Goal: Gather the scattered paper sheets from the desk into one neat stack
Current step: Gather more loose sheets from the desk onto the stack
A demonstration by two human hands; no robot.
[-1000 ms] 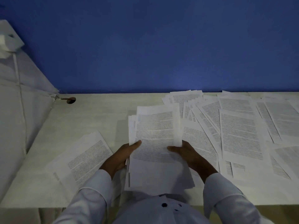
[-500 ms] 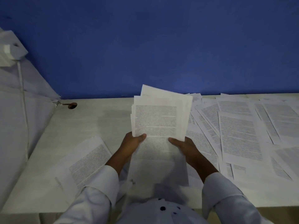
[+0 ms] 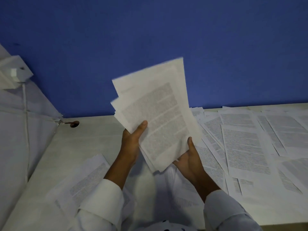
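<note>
Gripping a bundle of sheets clear of the desk, both hands are raised before the blue wall. The bundle is tilted, top leaning right. Its edges are uneven, corners fanned at upper left, top edge blurred. Thin matte white paper; the front page carries a dense grey block of print, too soft to read.

Left hand: thumb pressed flat on the front near the left edge, fingers hidden behind the paper, so a pinch. Right hand: palm cupped under the lower right corner, thumb upright along the right edge, clasping it. White sleeves at both wrists, smooth cloth, cuffs folded.

Desk top is pale off-white, faintly streaked. Loose sheets cover its right half as flat rectangles overlapping at skewed angles, some reaching the wall. More lie below the hands near the front edge. One pile sits to the left, angled, beside the left forearm. Round cable hole at the desk's far left corner. A white panel flanks the left side, with a small white box and a thin cord running down it.
</note>
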